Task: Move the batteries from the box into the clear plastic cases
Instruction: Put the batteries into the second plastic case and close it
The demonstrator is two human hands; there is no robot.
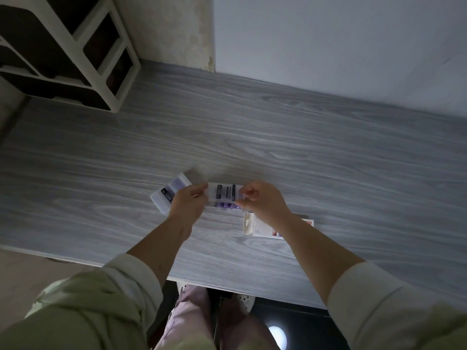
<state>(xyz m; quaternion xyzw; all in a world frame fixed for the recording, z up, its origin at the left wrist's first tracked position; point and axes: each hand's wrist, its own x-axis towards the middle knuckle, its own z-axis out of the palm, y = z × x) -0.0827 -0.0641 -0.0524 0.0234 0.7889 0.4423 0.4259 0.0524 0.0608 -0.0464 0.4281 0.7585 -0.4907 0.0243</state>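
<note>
A clear plastic case (225,194) with dark and purple batteries inside sits between my hands near the middle of the grey table. My left hand (189,202) holds its left end with curled fingers. My right hand (261,199) pinches its right end. A second clear case (169,192), holding a black-labelled battery, lies tilted just left of my left hand. The white battery box (262,228) lies on the table under my right wrist, partly hidden by my forearm.
The grey wood-grain table (252,137) runs back to a white wall. A white shelf unit (75,51) with dark compartments stands at the far left corner. The table's near edge crosses above my legs and shoes.
</note>
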